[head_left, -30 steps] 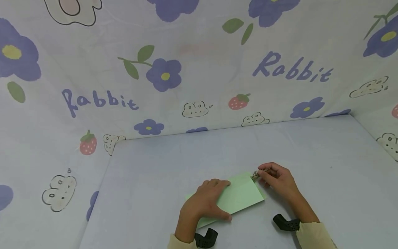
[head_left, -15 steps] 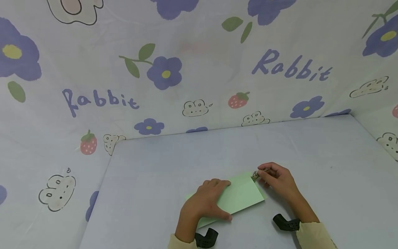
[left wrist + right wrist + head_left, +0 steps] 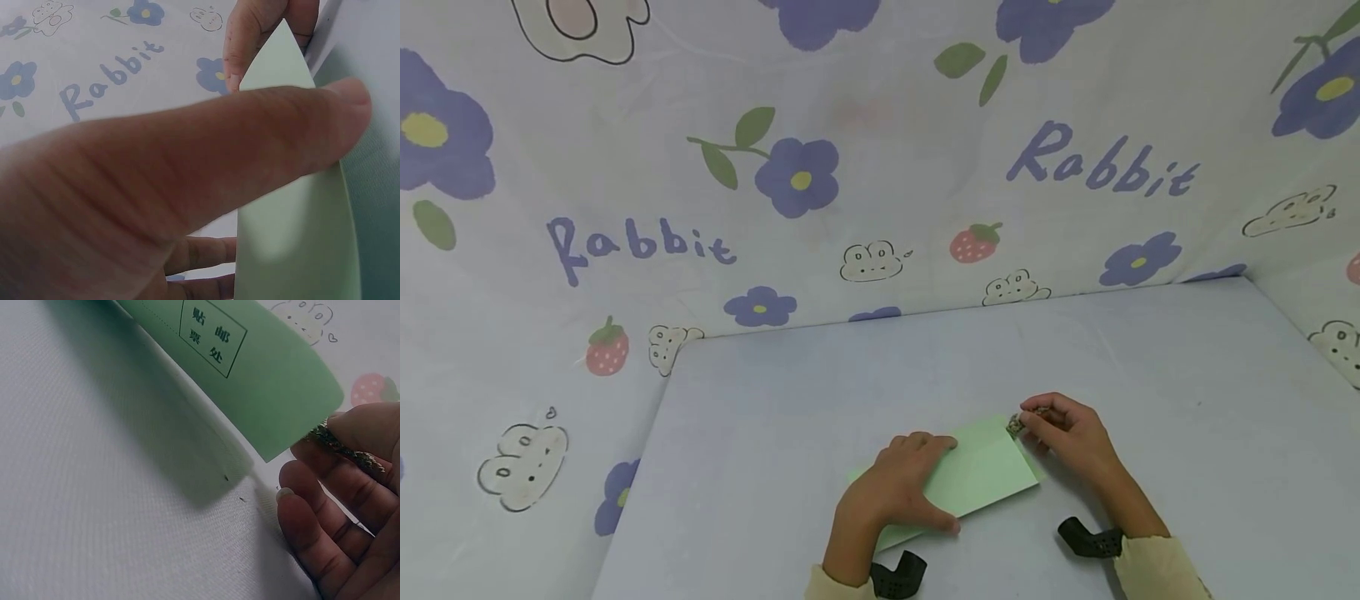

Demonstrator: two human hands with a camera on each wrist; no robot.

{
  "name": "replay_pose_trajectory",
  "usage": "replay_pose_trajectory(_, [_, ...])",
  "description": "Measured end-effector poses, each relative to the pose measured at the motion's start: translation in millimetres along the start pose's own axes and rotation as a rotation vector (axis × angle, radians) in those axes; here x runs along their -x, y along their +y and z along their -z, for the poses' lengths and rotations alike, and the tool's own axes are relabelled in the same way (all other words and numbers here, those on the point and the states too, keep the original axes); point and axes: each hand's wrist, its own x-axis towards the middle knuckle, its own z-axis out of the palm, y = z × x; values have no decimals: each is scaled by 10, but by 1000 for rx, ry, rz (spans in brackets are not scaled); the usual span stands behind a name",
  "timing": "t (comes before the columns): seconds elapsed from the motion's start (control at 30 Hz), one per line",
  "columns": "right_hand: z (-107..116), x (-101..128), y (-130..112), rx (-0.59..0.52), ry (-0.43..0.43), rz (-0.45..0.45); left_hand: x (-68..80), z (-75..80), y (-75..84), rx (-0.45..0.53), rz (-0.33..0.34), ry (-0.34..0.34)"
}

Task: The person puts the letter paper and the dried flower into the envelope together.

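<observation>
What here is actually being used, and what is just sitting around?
In use:
- green envelope, pressed down by the left hand
- small braided, speckled piece, pinched by the right hand at the envelope's corner

Just there:
- pale table cover
- printed "Rabbit" cloth backdrop
</observation>
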Motion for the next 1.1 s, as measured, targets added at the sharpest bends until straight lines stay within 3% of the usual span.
replay_pose_trajectory(1.1, [2,-38,-43,-43,-33,-10,-22,47,-18,-11,-20,15])
